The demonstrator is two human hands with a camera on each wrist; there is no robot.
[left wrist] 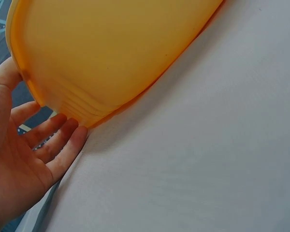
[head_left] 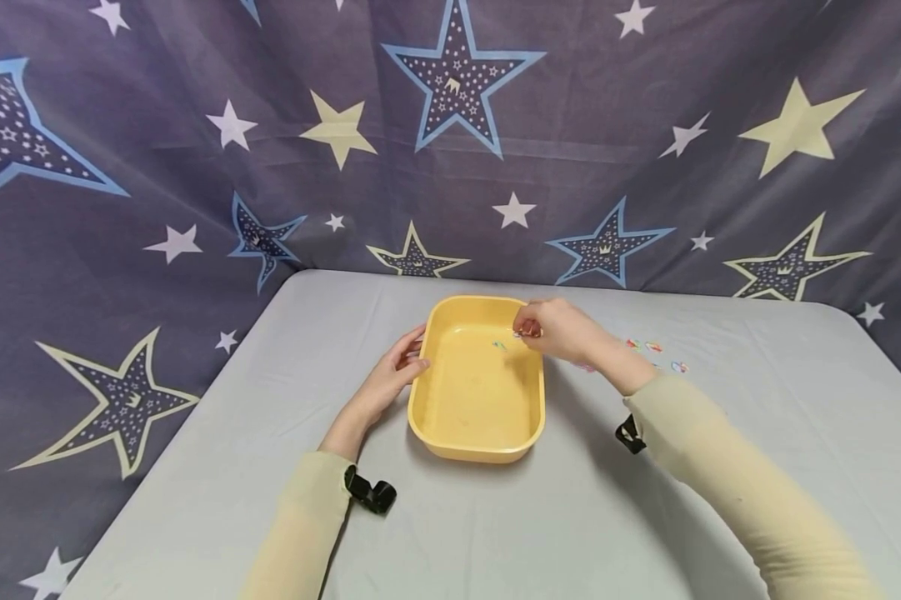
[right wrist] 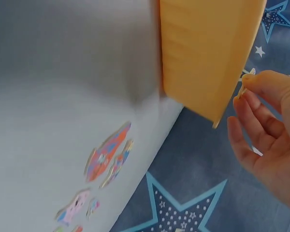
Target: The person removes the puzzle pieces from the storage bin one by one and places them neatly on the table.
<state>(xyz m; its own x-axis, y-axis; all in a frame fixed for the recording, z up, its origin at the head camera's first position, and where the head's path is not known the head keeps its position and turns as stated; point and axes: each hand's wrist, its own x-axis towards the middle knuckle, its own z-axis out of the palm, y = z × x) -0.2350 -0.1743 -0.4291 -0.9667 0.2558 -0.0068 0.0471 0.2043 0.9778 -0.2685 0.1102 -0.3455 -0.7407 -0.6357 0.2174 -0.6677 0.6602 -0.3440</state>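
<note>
A yellow rectangular tray (head_left: 473, 408) with raised walls stands on the grey-covered table. My left hand (head_left: 386, 375) grips its left side, the thumb at the rim and the fingers against the outer wall (left wrist: 101, 72). Over the tray's far right corner, my right hand (head_left: 566, 329) pinches a small flat colourful cutout (head_left: 528, 334) between thumb and fingertips. In the right wrist view that cutout (right wrist: 242, 89) shows almost edge-on, so its picture cannot be read. Inside the tray, near the far end, lies a small blue-green piece (head_left: 499, 345).
Several flat colourful cutouts (head_left: 678, 367) lie on the table right of the tray, partly hidden by the right forearm. The right wrist view shows an orange-and-blue cutout (right wrist: 106, 154) and a pinkish one (right wrist: 73, 208). A dark star-patterned curtain (head_left: 450, 192) hangs behind the table.
</note>
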